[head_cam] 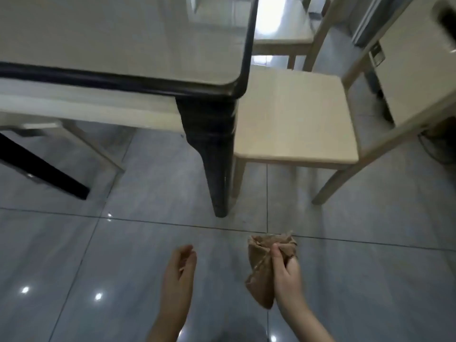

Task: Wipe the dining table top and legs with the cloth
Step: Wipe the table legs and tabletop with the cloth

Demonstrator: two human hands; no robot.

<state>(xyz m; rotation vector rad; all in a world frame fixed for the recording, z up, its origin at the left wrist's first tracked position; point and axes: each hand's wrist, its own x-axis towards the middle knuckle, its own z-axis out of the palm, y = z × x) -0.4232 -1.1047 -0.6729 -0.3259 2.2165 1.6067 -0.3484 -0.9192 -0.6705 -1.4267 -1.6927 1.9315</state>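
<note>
This is looking like a home dining area: a glass-topped dining table (111,40) is filling the upper left of the frame, with a pale wooden chair (296,114) standing just beside its corner and a second chair (281,25) at the top. Glossy grey floor tiles (148,243) are reflecting spots of light across the lower half.

One table (111,33), two dark legs (214,156) (44,169), two chairs (296,114) (278,25) at right, one cloth (261,267), two hands (177,275) (287,275).

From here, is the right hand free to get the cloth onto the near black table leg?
Probably yes. The right hand grips the cloth over open floor before the black leg; the chair stands beside it, not between.
</note>
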